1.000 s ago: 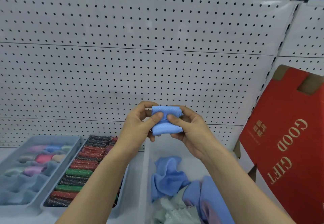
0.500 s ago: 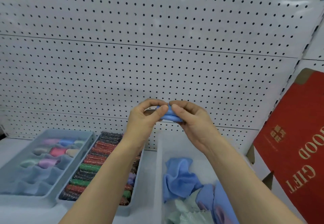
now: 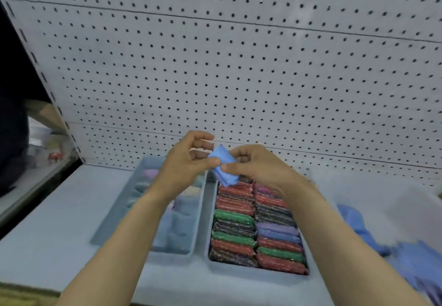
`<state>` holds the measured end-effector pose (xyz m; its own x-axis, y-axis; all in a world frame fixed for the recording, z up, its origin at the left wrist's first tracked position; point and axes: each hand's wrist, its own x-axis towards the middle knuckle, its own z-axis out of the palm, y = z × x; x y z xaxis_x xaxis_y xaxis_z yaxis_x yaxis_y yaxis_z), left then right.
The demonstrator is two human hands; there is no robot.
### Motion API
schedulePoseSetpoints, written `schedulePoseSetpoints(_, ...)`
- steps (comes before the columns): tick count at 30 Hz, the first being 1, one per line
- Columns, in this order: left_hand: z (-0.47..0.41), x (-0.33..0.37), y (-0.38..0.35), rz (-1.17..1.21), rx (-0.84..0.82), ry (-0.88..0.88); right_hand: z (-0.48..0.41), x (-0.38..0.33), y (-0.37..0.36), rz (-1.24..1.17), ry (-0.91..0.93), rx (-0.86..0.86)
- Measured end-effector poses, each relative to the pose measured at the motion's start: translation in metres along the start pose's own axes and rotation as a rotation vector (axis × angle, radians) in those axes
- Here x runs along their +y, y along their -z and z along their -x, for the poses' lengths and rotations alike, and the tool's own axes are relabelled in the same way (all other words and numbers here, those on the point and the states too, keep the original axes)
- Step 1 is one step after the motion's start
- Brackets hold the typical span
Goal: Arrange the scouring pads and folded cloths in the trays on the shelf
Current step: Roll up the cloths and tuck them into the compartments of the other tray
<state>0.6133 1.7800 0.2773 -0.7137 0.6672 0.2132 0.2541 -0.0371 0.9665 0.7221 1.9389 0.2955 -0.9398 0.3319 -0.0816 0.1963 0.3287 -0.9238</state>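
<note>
Shelf [image 3: 59, 222]: tray [image 3: 210, 222] is set near front edge.
Cloth [image 3: 224, 171]: judged soft, light; best pinched across folds.
Left hand [image 3: 181, 169], right hand [image 3: 260, 166]: both pinched on cloth.

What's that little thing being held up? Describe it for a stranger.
Below the white pegboard wall, a tray packed with glittery scouring pads sits on the shelf. Above its far end, the left hand and right hand pinch a small folded cloth. It is plain pale blue and held aloft, unlike the sparkly red, green and dark pads.
</note>
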Motion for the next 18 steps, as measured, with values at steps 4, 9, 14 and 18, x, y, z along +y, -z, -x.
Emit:
schedulePoseSetpoints(4, 0.01, -0.062, 0.081, -0.111, 0.177, 0.176, -0.041, 0.024, -0.087, -0.106, -0.056, 0.071)
schedulePoseSetpoints(9, 0.02, -0.131, 0.158, -0.64, 0.333, 0.402, -0.068, 0.063, -0.151, 0.108, -0.045, 0.174)
schedulePoseSetpoints(14, 0.026, -0.155, 0.164, -0.341, 0.301, 0.575, -0.065, 0.071, -0.162, 0.868, 0.124, 0.177)
schedulePoseSetpoints(18, 0.024, -0.161, 0.167, -0.144, 0.397, 0.6, -0.065, 0.068, -0.159, 1.109, 0.144, 0.179)
